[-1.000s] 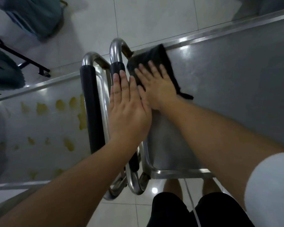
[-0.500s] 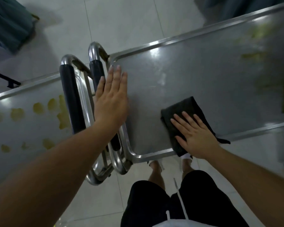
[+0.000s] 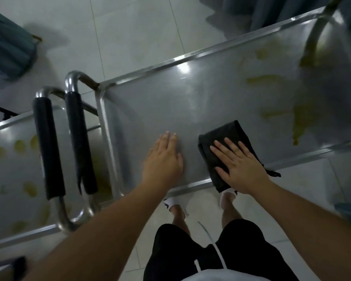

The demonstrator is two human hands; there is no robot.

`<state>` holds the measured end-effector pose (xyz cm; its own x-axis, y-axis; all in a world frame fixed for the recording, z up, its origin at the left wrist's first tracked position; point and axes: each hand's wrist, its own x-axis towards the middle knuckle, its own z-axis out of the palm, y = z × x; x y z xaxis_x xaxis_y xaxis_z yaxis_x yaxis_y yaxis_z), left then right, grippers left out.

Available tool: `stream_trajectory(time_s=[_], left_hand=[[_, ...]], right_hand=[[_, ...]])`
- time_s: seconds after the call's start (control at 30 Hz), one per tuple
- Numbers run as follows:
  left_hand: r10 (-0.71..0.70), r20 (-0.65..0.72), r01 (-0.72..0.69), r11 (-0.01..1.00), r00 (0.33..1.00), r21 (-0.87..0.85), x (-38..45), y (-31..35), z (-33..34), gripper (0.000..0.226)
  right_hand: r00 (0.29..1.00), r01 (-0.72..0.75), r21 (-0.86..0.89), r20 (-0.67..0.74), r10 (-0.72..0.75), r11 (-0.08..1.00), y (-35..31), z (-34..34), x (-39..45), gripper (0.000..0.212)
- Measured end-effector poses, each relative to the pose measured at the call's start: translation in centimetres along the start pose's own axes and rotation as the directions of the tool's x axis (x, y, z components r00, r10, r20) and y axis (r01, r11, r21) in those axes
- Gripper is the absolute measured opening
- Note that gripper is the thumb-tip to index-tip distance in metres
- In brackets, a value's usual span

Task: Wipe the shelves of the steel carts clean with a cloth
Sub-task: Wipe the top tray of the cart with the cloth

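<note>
A steel cart's top shelf (image 3: 170, 102) stretches from the middle to the upper right. Yellow-green smears (image 3: 300, 118) stain its right half. My right hand (image 3: 241, 165) lies flat, fingers spread, on a folded black cloth (image 3: 223, 134) near the shelf's front edge. My left hand (image 3: 163, 159) rests flat and open on the bare steel just left of the cloth, holding nothing. A second steel cart (image 3: 12, 169) with yellow spots stands at the left.
Two padded black push handles (image 3: 47, 147) (image 3: 79, 142) stand side by side between the carts. Dark teal fabric (image 3: 6, 51) hangs at the upper left and at the upper right. My legs and white shoes (image 3: 171, 203) stand on tiled floor in front of the cart.
My left hand came off the handle and now lies flat on the shelf. My right hand slid the cloth from the far left corner to the near edge.
</note>
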<state>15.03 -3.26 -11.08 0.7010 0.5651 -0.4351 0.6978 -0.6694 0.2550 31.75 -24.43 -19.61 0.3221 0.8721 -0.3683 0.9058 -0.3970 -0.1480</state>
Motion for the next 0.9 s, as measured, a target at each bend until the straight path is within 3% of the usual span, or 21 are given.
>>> stream_trajectory(time_s=[0.33, 0.57, 0.73, 0.8, 0.9], left_hand=[[-0.151, -0.077, 0.139, 0.979, 0.985, -0.151, 6.4, 12.5, 5.0, 0.067], [-0.189, -0.167, 0.168, 0.977, 0.968, -0.135, 9.9, 14.3, 6.7, 0.068], [-0.281, -0.283, 0.259, 0.959, 0.917, -0.115, 12.3, 11.5, 6.7, 0.065], [-0.285, -0.300, 0.271, 0.958, 0.910, -0.088, 12.5, 10.6, 7.1, 0.064], [-0.289, -0.329, 0.279, 0.957, 0.899, -0.078, 12.9, 10.3, 8.1, 0.064]], right_hand=[[0.999, -0.032, -0.024, -0.034, 0.031, 0.999, 16.8, -1.2, -3.8, 0.069], [0.980, -0.183, 0.037, -0.072, 0.185, 0.982, 27.7, -2.1, -6.2, 0.070], [0.874, -0.463, 0.164, -0.074, 0.479, 0.871, 33.1, -3.4, -6.7, 0.068], [0.827, -0.527, 0.187, -0.112, 0.551, 0.829, 32.4, -3.0, -5.9, 0.069], [0.698, -0.656, 0.260, -0.147, 0.700, 0.709, 29.1, -2.5, -3.2, 0.069]])
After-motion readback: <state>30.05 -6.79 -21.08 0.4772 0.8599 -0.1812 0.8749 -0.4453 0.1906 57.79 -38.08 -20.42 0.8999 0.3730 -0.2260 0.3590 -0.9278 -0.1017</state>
